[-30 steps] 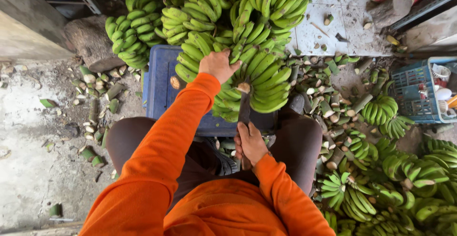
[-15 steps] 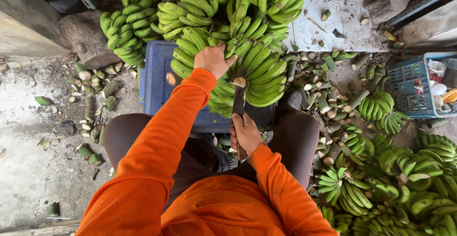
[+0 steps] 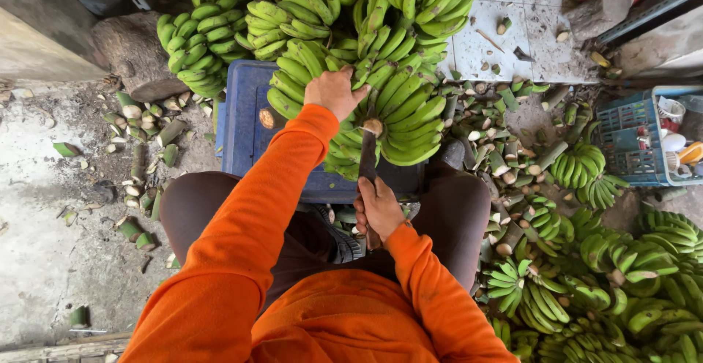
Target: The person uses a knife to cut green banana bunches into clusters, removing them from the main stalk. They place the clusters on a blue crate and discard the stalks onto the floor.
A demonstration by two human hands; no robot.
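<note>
A seated worker in orange sleeves grips a large bunch of green bananas (image 3: 388,92) lying across the top of an upturned blue plastic crate (image 3: 245,121) between the knees. The left hand (image 3: 335,92) rests on the upper side of the bunch, fingers curled down and closed over the fruit near the stalk. The right hand (image 3: 378,209), low by the crate's near edge, is clenched tight around the handle of a long knife (image 3: 367,159) — its blade runs up to the pale cut end of the stalk (image 3: 373,126) and touches it. More green bunches crowd the far edge of the crate and the ground to the right, where a heap of cut banana hands (image 3: 586,282) lies. Chopped stalk pieces (image 3: 143,125) litter the concrete on the left — a blue basket (image 3: 630,136) stands at far right.
</note>
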